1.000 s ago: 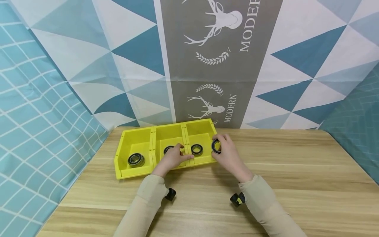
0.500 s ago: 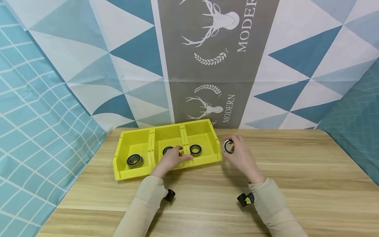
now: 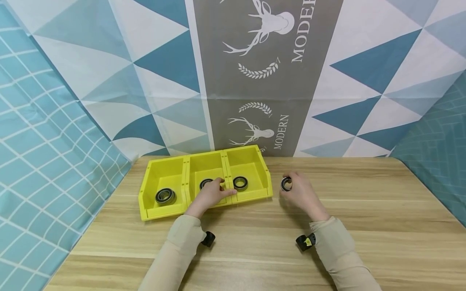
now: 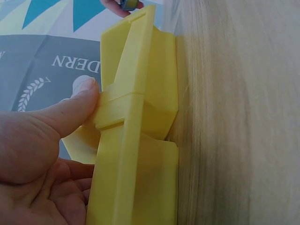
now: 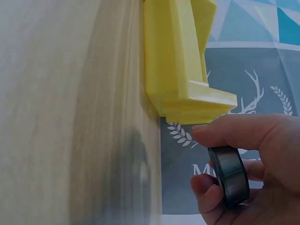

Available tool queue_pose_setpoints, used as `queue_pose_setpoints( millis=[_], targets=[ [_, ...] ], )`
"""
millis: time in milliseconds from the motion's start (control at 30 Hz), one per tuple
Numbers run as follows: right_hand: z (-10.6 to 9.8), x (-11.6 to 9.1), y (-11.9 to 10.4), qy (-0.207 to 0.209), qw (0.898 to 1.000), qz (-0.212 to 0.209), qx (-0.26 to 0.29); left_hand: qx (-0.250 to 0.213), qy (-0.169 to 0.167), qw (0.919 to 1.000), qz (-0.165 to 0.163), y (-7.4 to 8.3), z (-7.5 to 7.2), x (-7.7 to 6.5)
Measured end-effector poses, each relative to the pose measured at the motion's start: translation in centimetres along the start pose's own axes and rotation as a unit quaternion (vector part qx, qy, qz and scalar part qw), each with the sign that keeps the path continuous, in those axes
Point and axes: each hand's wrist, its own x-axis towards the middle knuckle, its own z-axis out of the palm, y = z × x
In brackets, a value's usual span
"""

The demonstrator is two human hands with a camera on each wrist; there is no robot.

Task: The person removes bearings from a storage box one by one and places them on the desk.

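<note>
My right hand (image 3: 301, 196) pinches a ball bearing (image 5: 234, 180), a metal ring with black faces, between thumb and fingers. It is tilted on edge, to the right of three joined yellow bins (image 3: 240, 157). My left hand (image 3: 210, 195) grips the divider between the middle and right bins; in the left wrist view its thumb (image 4: 77, 105) lies on the yellow edge, the fingers partly hidden behind. One bearing (image 3: 236, 184) lies in the right bin. Another bearing (image 3: 202, 183), partly covered by my left hand, lies in the middle bin. Stacked bearings (image 3: 158, 196) sit in the left bin.
The bins stand on a wooden table (image 3: 255, 250), close to a patterned cloth backdrop (image 3: 174, 81). A blue checked cloth (image 3: 43, 153) hangs at the left, a teal one (image 3: 437, 153) at the right. Black wrist cameras (image 3: 303, 242) are strapped below both hands.
My right hand has carried the bearing out from the right bin's side, rightward, then slightly lower over the table. The left hand keeps its place on the divider.
</note>
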Motion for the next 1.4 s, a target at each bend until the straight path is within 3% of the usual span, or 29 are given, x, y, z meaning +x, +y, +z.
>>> queue_pose_setpoints(
  millis=[600,1400],
  targets=[
    [0.2,-0.1,0.4,-0.112,0.992,-0.017,-0.063,-0.002,0.004,1.0000,0.007,0.0,-0.1,0.0],
    [0.2,-1.0,-0.6,-0.141,0.984,-0.019,-0.111,-0.004,0.000,1.0000,0.002,0.0,-0.1,0.0]
  ],
)
